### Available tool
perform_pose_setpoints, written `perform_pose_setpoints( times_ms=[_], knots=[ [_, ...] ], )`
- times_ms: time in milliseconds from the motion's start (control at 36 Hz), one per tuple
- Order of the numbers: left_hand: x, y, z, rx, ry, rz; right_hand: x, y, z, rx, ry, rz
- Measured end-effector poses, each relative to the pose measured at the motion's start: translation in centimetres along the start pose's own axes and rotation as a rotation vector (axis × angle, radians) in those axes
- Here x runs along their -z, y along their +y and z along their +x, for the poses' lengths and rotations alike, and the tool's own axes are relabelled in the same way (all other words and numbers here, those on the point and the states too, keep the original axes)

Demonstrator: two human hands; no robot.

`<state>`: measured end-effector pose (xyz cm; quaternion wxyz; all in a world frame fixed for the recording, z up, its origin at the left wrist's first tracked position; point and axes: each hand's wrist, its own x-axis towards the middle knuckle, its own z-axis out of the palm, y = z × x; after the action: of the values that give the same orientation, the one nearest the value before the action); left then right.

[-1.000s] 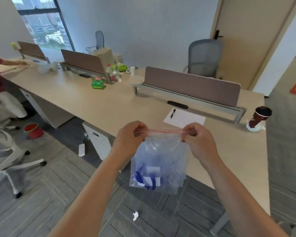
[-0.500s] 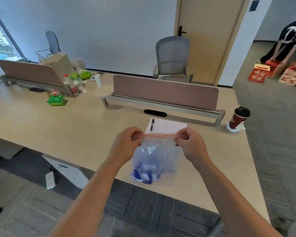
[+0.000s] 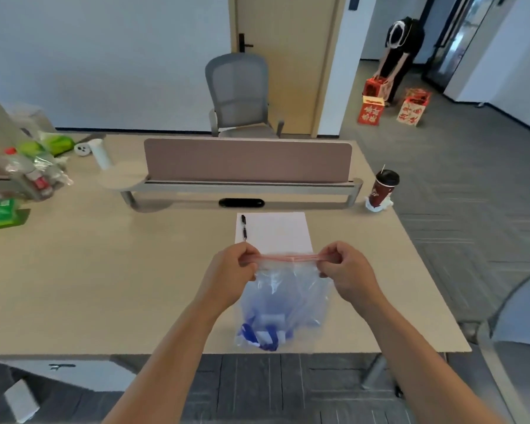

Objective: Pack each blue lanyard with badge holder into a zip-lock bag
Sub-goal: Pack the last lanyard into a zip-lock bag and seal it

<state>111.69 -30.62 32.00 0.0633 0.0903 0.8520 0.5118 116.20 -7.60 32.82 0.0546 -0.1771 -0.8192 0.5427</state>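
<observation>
A clear zip-lock bag (image 3: 283, 295) with a pink seal strip hangs in the air above the near edge of the desk (image 3: 104, 270). Inside, at its bottom, lies a blue lanyard (image 3: 259, 336) bunched up with a white badge holder (image 3: 271, 321). My left hand (image 3: 231, 272) pinches the left end of the seal strip, and my right hand (image 3: 344, 269) pinches the right end. The strip is stretched straight between them.
A white sheet of paper (image 3: 276, 232) with a black pen (image 3: 244, 228) lies just beyond the bag. A brown divider panel (image 3: 248, 162) crosses the desk behind it, a red paper cup (image 3: 383, 189) stands at the right, bottles and green packs at the left. A person bends over red boxes far right.
My view has swung to the right and the desk has come squarely in front of me. The bag now hangs over the desk edge. Both hands keep pinching the seal strip.
</observation>
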Motion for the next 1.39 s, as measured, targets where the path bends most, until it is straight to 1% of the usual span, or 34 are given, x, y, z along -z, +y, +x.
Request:
perform_pose_setpoints(
  times_ms=[139, 306, 556, 667, 779, 862, 918, 1001, 1140, 1279, 1390],
  knots=[
    [0.3, -1.3, 2.3, 0.032, -0.066, -0.012, -1.3, 0.6, 2.2, -0.077, 0.012, 0.009],
    [-1.6, -2.9, 7.9, 0.078, -0.082, 0.009, -2.7, 2.5, 8.0, -0.128, 0.017, 0.038],
    [-5.8, -7.1, 16.6, 0.214, -0.059, 0.036, -4.9, 8.0, 17.8, -0.163, -0.065, 0.050],
    [-7.7, -8.7, 20.4, 0.238, -0.046, 0.082, -6.1, 10.1, 22.1, -0.165, -0.102, 0.032],
    [-9.5, -11.1, 24.4, 0.265, -0.033, 0.059, -7.4, 12.5, 26.7, -0.204, -0.089, 0.061],
    [-10.5, -13.0, 26.4, 0.320, -0.012, 0.046, -8.9, 14.0, 28.9, -0.241, -0.085, 0.066],
    [-11.0, -14.3, 27.6, 0.347, 0.010, 0.068, -9.8, 14.4, 29.9, -0.232, -0.098, 0.041],
    [-11.8, -15.9, 29.3, 0.370, 0.015, 0.062, -10.9, 15.4, 31.5, -0.170, -0.087, -0.036],
    [-13.1, -17.4, 31.0, 0.324, 0.036, 0.095, -11.9, 17.4, 33.1, -0.168, -0.045, -0.047],
    [-13.7, -18.3, 32.4, 0.307, 0.049, 0.165, -12.5, 18.6, 34.1, -0.116, -0.091, -0.107],
    [-13.7, -19.1, 33.1, 0.314, 0.042, 0.195, -12.5, 18.9, 34.2, -0.122, -0.111, -0.106]
  ],
)
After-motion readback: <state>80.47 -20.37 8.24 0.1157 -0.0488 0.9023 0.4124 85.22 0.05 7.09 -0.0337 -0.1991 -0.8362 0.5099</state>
